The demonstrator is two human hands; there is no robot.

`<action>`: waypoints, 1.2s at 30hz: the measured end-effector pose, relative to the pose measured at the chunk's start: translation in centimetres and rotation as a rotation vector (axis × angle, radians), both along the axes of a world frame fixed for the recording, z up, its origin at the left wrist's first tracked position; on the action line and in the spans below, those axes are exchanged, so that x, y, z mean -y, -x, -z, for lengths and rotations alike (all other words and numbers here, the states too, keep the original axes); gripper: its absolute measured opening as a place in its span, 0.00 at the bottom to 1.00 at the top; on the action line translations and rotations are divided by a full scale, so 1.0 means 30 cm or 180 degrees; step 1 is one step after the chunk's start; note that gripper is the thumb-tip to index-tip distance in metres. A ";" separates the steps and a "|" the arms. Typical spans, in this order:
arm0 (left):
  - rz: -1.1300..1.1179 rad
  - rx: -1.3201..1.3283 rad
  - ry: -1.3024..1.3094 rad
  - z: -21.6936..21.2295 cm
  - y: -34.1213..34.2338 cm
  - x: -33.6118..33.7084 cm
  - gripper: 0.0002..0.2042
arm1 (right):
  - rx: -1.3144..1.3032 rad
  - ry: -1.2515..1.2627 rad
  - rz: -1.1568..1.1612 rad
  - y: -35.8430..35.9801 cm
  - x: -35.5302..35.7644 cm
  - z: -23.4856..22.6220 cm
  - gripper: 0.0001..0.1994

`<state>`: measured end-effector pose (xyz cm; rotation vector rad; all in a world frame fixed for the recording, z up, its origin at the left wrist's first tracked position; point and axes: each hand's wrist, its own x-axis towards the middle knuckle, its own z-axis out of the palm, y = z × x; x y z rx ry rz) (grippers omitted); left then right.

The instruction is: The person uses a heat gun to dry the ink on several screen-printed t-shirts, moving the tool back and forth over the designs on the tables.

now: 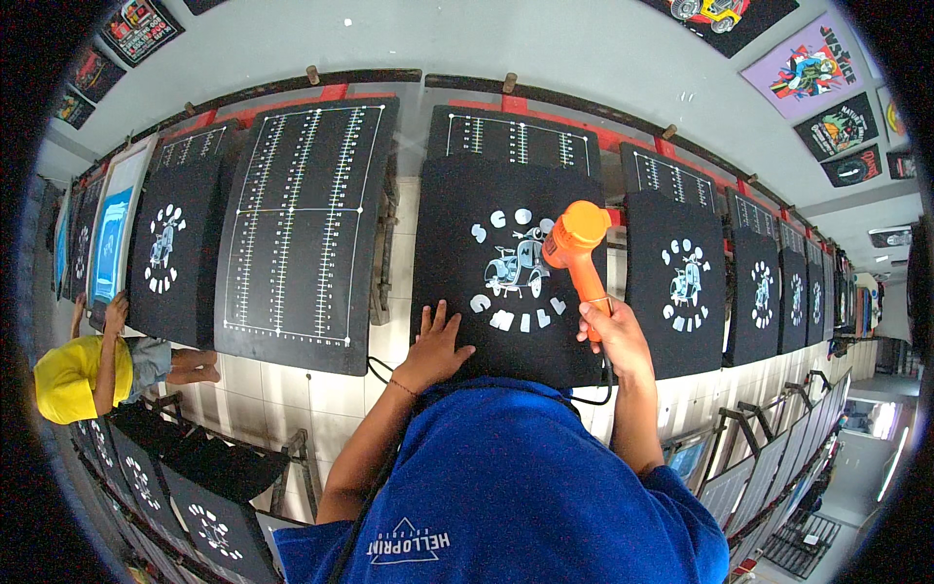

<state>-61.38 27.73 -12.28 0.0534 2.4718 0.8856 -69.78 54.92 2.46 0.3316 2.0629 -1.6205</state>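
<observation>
An orange hair dryer (581, 243) is gripped by the handle in my right hand (620, 336). Its round head covers the right part of a scooter print (516, 271) in white and pale blue. That print lies on a black shirt (457, 195) spread over a board in front of me. My left hand (438, 347) rests flat on the shirt's near left edge, fingers spread, below and left of the print. A black cord (605, 389) runs down from the dryer's handle and passes by my body.
To the left stands a bare black board (297, 224) with white ruler markings. More printed shirts (676, 282) on boards line up rightward. At far left a co-worker in a yellow top (73, 380) holds a blue screen frame (115, 234). A rack (778, 457) stands behind at right.
</observation>
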 end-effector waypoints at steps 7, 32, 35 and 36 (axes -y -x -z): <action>0.0020 -0.0082 0.0021 0.020 -0.002 0.001 0.35 | 0.0004 -0.0002 -0.0037 0.048 0.021 0.009 0.12; 0.0047 -0.0018 -0.0071 -0.027 0.005 0.006 0.36 | -0.0215 0.0144 -0.0143 0.141 0.093 0.040 0.12; 0.0062 -0.0033 -0.0040 -0.019 0.003 0.002 0.36 | 0.0173 0.0431 -0.0148 0.149 0.053 -0.001 0.11; 0.0064 -0.0024 -0.0031 -0.018 0.003 0.001 0.36 | 0.0154 0.0412 -0.0175 0.141 0.051 -0.013 0.11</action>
